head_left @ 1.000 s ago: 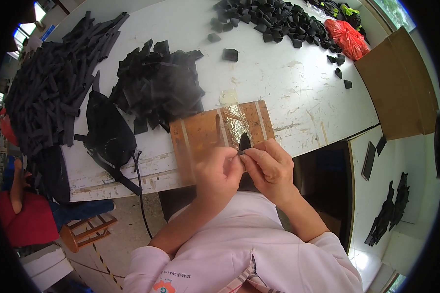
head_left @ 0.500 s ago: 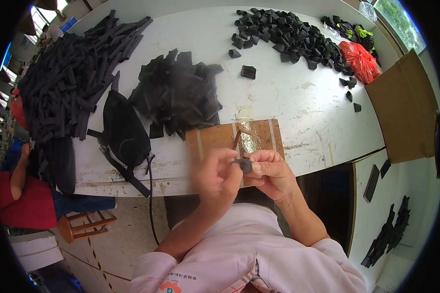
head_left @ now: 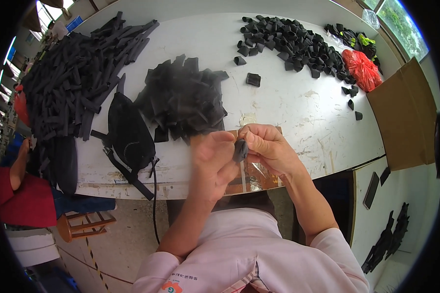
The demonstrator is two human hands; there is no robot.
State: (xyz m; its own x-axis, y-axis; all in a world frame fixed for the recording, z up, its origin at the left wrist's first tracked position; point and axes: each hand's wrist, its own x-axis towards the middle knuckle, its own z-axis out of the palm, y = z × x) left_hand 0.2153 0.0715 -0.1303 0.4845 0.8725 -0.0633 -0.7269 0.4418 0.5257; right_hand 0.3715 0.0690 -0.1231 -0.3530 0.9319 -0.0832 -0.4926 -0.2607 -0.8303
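The right hand (head_left: 271, 149) is pinching a small black piece (head_left: 240, 150) between thumb and fingers, holding it up in front of the person, above a brown board (head_left: 261, 177) at the near edge of the white tabletop (head_left: 303, 115). The left hand (head_left: 212, 161) is just beside the piece, its fingers blurred and loosely curved; whether they grip it, I cannot tell. Beyond the left hand lies a pile of flat black pieces (head_left: 186, 100), with a black pouch (head_left: 129, 129) with straps to its left and a big heap of dark strips (head_left: 71, 80) farther left. Across the tabletop, small black loops (head_left: 298, 46) lie heaped near a red plastic bag (head_left: 362, 71), and a cardboard box (head_left: 403, 117) stands at the right. One flat black square (head_left: 253, 79) lies apart, between the two piles.
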